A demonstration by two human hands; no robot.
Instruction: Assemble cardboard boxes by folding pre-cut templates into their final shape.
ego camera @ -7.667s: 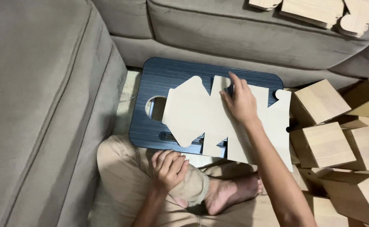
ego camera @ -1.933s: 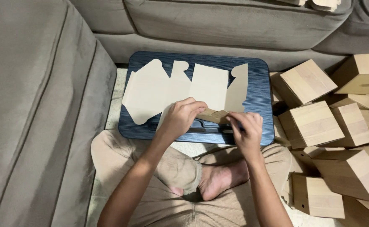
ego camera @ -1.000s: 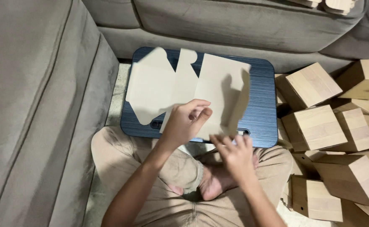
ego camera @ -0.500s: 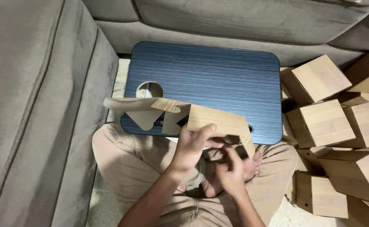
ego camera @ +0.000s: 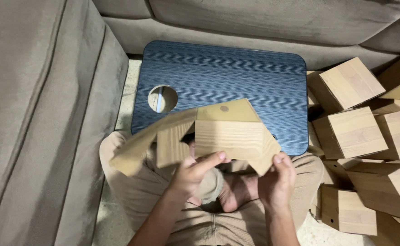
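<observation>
A dark blue lap tray (ego camera: 236, 77) with a round hole (ego camera: 162, 98) at its nine o'clock side lay flat on the pale floor (ego camera: 118, 214), bare on top. At three o'clock, a heap of wood-grain cardboard boxes (ego camera: 357, 132) sat on the floor against it.
</observation>
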